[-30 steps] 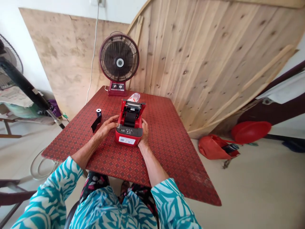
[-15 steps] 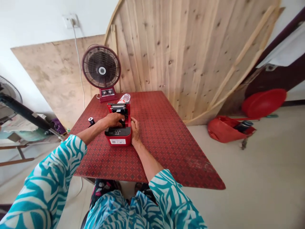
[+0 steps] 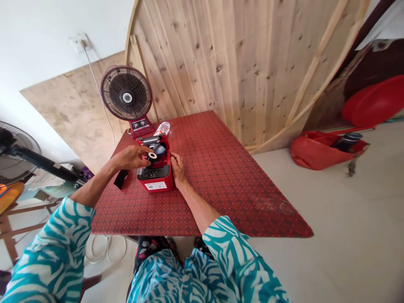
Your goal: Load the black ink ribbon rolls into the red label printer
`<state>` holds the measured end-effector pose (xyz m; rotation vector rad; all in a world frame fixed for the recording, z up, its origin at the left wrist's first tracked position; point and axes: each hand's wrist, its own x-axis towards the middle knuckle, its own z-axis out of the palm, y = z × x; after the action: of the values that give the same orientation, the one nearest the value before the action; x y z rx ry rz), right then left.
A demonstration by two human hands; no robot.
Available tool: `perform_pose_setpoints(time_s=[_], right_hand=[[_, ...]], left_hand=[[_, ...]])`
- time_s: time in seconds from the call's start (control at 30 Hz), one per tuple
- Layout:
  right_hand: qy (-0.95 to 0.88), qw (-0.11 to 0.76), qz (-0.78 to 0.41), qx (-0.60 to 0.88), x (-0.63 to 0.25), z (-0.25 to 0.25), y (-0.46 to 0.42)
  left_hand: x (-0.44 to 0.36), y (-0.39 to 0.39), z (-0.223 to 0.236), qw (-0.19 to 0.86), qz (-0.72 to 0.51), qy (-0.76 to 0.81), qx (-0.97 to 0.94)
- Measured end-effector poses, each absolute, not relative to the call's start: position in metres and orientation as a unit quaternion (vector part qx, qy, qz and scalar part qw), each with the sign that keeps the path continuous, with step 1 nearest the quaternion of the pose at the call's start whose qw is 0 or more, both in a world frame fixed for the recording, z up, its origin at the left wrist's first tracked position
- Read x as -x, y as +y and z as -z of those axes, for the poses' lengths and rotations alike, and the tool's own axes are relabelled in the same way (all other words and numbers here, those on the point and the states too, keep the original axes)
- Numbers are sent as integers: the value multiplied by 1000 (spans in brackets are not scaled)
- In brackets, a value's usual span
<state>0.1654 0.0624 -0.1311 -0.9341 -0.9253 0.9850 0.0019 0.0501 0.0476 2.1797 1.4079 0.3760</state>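
Note:
A small red label printer (image 3: 157, 176) sits on the red patterned table (image 3: 214, 176) with its lid open. My left hand (image 3: 131, 156) is closed on a black roll with a white core (image 3: 152, 155), held just above the printer's open bay. My right hand (image 3: 177, 168) lies against the printer's right side, fingers curled on it. A black strip (image 3: 120, 179) lies on the table left of the printer, below my left forearm.
A maroon table fan (image 3: 126, 97) stands at the table's far left corner, a plastic bottle (image 3: 162, 128) lying beside it. Wooden planks lean on the wall behind. A red bag (image 3: 318, 149) and red basin (image 3: 374, 103) are on the floor to the right. A standing fan (image 3: 15, 155) is at left.
My left hand went from the printer's left side into its open bay and came up holding the black roll. The camera swung to the right. My right hand stayed on the printer.

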Motion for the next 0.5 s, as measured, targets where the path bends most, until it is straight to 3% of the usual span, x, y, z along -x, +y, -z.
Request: perform_pose_setpoints(time_s=[0.1, 0.23, 0.5], right_hand=[[-414, 683, -437, 415, -166, 136, 64], [-407, 685, -438, 417, -166, 140, 65], [-394, 680, -448, 425, -168, 141, 63]], left_hand=[[29, 41, -55, 328, -260, 531, -737], [67, 49, -47, 323, -347, 572, -669], [93, 106, -8, 205, -302, 648, -669]])
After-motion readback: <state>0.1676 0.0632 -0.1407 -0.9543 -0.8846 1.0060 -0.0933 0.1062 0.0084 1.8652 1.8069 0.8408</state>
